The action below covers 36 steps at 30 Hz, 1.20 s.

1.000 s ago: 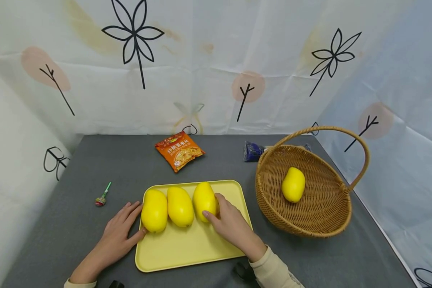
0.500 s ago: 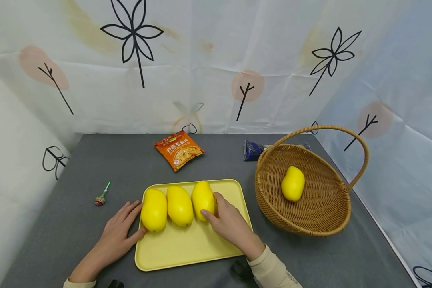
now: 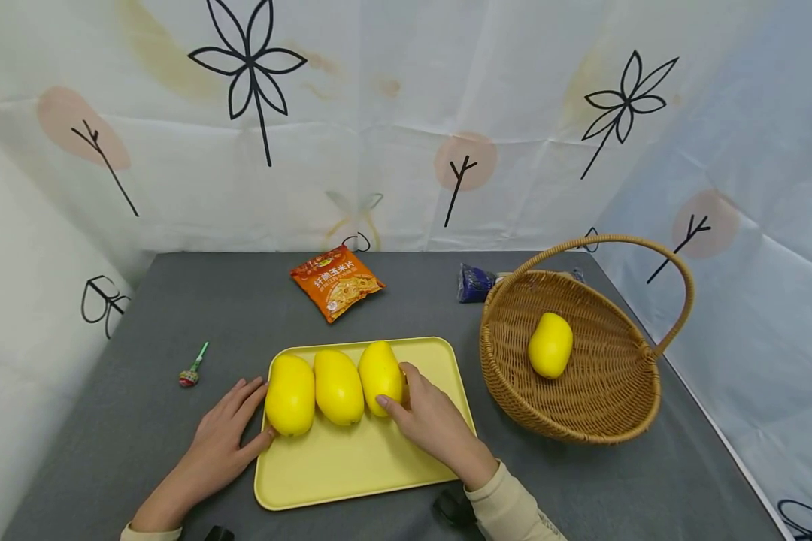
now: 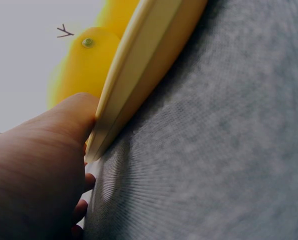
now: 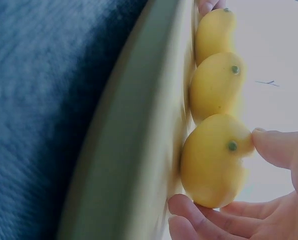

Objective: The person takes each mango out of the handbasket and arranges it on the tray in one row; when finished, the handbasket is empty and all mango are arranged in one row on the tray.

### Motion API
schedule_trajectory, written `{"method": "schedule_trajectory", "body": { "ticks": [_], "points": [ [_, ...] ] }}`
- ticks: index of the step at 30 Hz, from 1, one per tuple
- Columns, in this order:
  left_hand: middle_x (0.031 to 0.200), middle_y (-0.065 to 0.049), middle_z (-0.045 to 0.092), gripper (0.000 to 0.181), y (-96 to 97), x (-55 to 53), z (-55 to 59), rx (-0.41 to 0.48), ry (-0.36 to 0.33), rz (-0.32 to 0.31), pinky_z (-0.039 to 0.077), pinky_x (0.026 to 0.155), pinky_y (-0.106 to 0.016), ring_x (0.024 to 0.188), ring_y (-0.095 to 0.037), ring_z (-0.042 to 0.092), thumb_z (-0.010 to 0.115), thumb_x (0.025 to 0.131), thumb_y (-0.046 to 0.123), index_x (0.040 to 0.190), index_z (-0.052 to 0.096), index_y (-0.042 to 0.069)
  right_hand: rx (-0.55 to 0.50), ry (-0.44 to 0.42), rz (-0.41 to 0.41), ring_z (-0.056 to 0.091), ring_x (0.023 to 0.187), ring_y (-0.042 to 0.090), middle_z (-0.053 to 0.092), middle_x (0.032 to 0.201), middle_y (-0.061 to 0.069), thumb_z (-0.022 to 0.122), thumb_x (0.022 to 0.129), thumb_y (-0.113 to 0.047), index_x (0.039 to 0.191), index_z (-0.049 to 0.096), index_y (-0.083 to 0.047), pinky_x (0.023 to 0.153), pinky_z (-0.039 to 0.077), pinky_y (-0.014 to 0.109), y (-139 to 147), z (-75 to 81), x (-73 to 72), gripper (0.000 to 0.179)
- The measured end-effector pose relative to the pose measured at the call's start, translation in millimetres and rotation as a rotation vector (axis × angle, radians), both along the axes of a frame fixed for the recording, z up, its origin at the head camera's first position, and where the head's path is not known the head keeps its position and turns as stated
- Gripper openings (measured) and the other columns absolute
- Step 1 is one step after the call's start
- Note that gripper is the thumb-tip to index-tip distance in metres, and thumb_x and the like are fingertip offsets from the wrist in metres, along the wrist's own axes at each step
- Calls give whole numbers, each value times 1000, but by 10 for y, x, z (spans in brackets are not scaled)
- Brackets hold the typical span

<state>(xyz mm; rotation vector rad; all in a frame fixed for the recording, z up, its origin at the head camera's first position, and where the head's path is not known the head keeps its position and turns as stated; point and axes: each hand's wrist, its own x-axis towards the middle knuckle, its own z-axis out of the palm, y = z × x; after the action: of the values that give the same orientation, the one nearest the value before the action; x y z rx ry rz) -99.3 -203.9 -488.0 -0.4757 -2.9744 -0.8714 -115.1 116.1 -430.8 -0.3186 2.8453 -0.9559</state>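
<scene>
Three yellow mangoes stand side by side on a pale yellow tray [image 3: 352, 469]. Around the right mango [image 3: 381, 378] curves my right hand [image 3: 433, 417], thumb on its near side and fingers along its right side. Green stem nubs show on the right mango [image 5: 214, 160] and middle mango [image 5: 216, 85] in the right wrist view. My left hand [image 3: 219, 439] lies by the tray's left edge, fingers stretched out and thumb over the rim, close to the left mango [image 3: 289, 394]. In the left wrist view that thumb [image 4: 81, 112] touches the tray rim.
A wicker basket [image 3: 582, 417] with an arched handle stands right of the tray, holding another mango [image 3: 550, 346]. Behind the tray lies an orange snack bag [image 3: 338, 282]. A dark blue package [image 3: 476, 284] sits partly behind the basket. Far left is a lollipop [image 3: 191, 372].
The right mango has shifted very slightly left toward the middle one, along with my right hand. My left hand stays in place.
</scene>
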Motion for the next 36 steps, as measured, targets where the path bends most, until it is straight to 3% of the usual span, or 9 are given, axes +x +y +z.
{"method": "schedule_trajectory", "body": {
  "ticks": [10,15,18,23,26,30,33,36],
  "points": [
    [150,-18,33,70,-19,-6,-18,-2,-15,3,21,99,-67,139,-44,22,59,93,44,148,36,9,21,-22,-10,59,111,26,55,132,15,55,93,-51,144,36,-5,90,49,44,32,19,18,72],
    [149,-18,34,69,-28,-5,-21,1,1,0,22,98,-67,138,-44,23,60,93,43,148,36,9,68,-3,-41,60,113,30,57,130,17,52,92,-56,145,36,-7,89,50,47,86,110,85,74],
    [149,-18,34,69,-22,-9,-27,1,10,-3,23,97,-67,138,-44,24,60,93,43,148,36,9,107,41,-59,64,103,26,59,128,13,53,93,-55,144,38,-10,80,52,44,146,272,180,70],
    [149,-18,33,69,-10,-8,-30,-4,-11,2,21,100,-67,139,-44,23,59,93,45,147,37,8,135,135,-98,63,86,12,64,118,3,57,94,-45,138,47,-15,67,51,31,370,706,356,55],
    [149,-18,33,70,-5,-1,-27,-6,-18,5,21,100,-67,139,-44,22,59,93,45,147,37,8,131,212,-161,62,80,9,67,106,-1,59,95,-38,132,54,-15,64,50,28,596,980,404,44],
    [149,-18,34,69,-3,6,-22,1,6,-1,23,98,-67,138,-44,24,60,92,43,147,37,8,185,253,-249,66,82,18,68,103,6,54,97,-42,129,55,-11,66,52,36,972,1288,348,45],
    [148,-18,34,69,-7,7,-21,11,17,-4,23,96,-66,138,-44,24,62,92,41,147,37,8,248,206,-281,65,89,26,65,111,15,47,97,-50,133,51,-6,67,52,41,1261,1432,221,57],
    [149,-17,34,68,-7,2,-22,13,12,-1,23,97,-66,138,-43,23,62,92,41,147,37,9,305,139,-278,61,95,34,60,117,23,45,96,-53,137,44,1,71,51,46,1526,1469,56,68]
  ]
}}
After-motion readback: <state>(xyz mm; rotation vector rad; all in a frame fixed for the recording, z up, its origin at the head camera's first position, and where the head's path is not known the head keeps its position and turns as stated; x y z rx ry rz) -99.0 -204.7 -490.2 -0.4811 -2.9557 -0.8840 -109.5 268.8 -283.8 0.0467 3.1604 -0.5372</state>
